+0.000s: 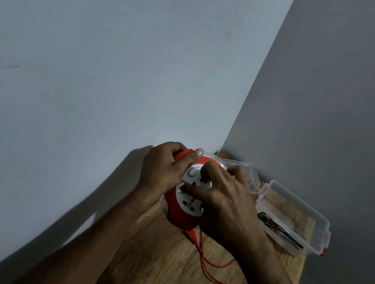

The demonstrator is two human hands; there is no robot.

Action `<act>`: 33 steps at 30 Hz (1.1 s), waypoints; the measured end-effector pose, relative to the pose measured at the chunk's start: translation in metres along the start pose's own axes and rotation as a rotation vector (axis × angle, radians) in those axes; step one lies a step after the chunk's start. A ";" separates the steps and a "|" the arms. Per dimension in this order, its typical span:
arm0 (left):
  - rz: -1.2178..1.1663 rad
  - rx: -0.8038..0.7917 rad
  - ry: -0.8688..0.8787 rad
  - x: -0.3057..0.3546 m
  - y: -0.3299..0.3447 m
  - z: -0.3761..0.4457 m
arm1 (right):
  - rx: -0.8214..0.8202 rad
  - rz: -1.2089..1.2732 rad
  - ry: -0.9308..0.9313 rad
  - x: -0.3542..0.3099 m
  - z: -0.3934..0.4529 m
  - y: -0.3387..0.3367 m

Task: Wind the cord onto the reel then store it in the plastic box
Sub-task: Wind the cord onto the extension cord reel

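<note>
Hands point(164, 170) gripping round reel point(185, 206), cord point(216, 269) loose

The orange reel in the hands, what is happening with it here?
A person holds an orange cord reel above a wooden table. The left hand grips its rim, and the right hand works on its white socket face, apparently winding. Some orange cord lies loose on the table. The open plastic box waits on the right, with a few small items inside, so storing is not yet done.
</note>
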State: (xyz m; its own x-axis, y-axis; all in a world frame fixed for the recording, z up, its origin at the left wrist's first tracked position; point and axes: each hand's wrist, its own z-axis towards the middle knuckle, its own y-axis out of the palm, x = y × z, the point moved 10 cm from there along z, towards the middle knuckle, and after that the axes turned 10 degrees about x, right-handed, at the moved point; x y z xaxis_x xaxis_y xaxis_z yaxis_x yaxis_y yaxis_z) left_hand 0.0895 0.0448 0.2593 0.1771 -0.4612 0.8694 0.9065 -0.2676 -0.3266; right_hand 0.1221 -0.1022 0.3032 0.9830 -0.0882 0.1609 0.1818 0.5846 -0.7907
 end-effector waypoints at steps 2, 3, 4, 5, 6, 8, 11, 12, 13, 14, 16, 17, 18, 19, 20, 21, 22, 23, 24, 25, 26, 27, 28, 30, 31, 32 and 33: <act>0.005 0.009 -0.005 -0.001 -0.001 -0.001 | 0.009 0.004 0.065 0.004 -0.001 0.000; 0.005 0.011 -0.005 -0.001 -0.001 -0.002 | 0.010 0.029 0.145 0.009 -0.002 0.000; 0.000 0.013 -0.009 -0.001 -0.001 -0.002 | 0.004 0.062 0.252 0.014 -0.004 0.001; -0.010 0.014 -0.019 -0.001 0.000 -0.002 | -0.010 0.096 0.372 0.019 -0.006 0.003; -0.021 0.013 -0.038 -0.002 0.001 -0.003 | -0.025 0.132 0.493 0.024 -0.009 0.006; -0.033 0.014 -0.067 -0.003 0.003 -0.003 | -0.014 0.184 0.681 0.033 -0.014 0.010; -0.046 0.026 -0.098 -0.007 0.001 -0.003 | 0.029 0.150 0.691 0.031 -0.015 0.002; -0.061 0.025 -0.109 -0.008 0.000 -0.002 | 0.058 0.116 0.638 0.027 -0.013 -0.004; -0.072 0.025 -0.107 -0.008 0.000 0.000 | 0.104 0.084 0.563 0.022 -0.011 -0.012; -0.072 0.027 -0.093 -0.008 -0.001 0.003 | 0.141 0.056 0.462 0.014 -0.007 -0.019; -0.063 0.030 -0.060 -0.005 -0.002 0.006 | 0.088 0.064 0.269 0.001 -0.002 -0.016; -0.066 0.031 -0.057 -0.004 -0.002 0.006 | -0.002 0.058 0.207 -0.002 -0.002 -0.008; -0.071 0.031 -0.060 -0.005 -0.002 0.005 | -0.099 0.028 0.169 -0.003 -0.004 0.001; -0.073 0.033 -0.064 -0.006 -0.002 0.003 | -0.174 -0.006 0.150 -0.002 -0.006 0.008; -0.069 0.033 -0.066 -0.006 -0.002 0.002 | -0.219 -0.025 0.149 0.000 -0.009 0.013; -0.065 0.032 -0.067 -0.007 -0.001 0.001 | -0.233 -0.026 0.158 0.002 -0.010 0.016; -0.065 0.028 -0.068 -0.007 -0.001 0.001 | -0.228 -0.023 0.166 0.003 -0.009 0.016; -0.067 0.024 -0.068 -0.007 0.000 0.000 | -0.211 -0.019 0.166 0.003 -0.008 0.015; -0.068 0.019 -0.066 -0.007 0.000 0.001 | -0.184 -0.012 0.161 0.003 -0.007 0.013; -0.066 0.015 -0.061 -0.007 0.000 0.001 | -0.154 0.001 0.156 0.003 -0.006 0.012; -0.058 0.013 -0.051 -0.006 0.001 0.000 | -0.135 0.011 0.159 0.003 -0.004 0.010; -0.045 0.012 -0.040 -0.004 0.001 0.000 | -0.123 0.020 0.170 0.004 -0.003 0.009; -0.033 0.013 -0.033 -0.004 0.001 -0.001 | -0.108 0.033 0.181 0.005 -0.002 0.008; -0.022 0.015 -0.027 -0.003 0.001 -0.001 | -0.060 0.045 0.215 0.008 -0.001 0.005; -0.022 0.017 -0.026 -0.003 0.000 -0.002 | -0.045 0.049 0.246 0.010 -0.002 0.005; -0.026 0.020 -0.030 -0.003 -0.001 -0.002 | -0.039 0.058 0.296 0.013 -0.003 0.006; -0.033 0.023 -0.039 -0.004 -0.001 -0.002 | -0.035 0.088 0.376 0.019 -0.005 0.008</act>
State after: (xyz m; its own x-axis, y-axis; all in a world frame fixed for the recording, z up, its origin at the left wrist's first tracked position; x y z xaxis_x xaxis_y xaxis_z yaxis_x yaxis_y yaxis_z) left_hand 0.0869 0.0457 0.2554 0.1615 -0.4186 0.8937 0.9206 -0.2623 -0.2892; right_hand 0.1419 -0.1034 0.2970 0.9340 -0.3325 -0.1310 0.0909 0.5756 -0.8126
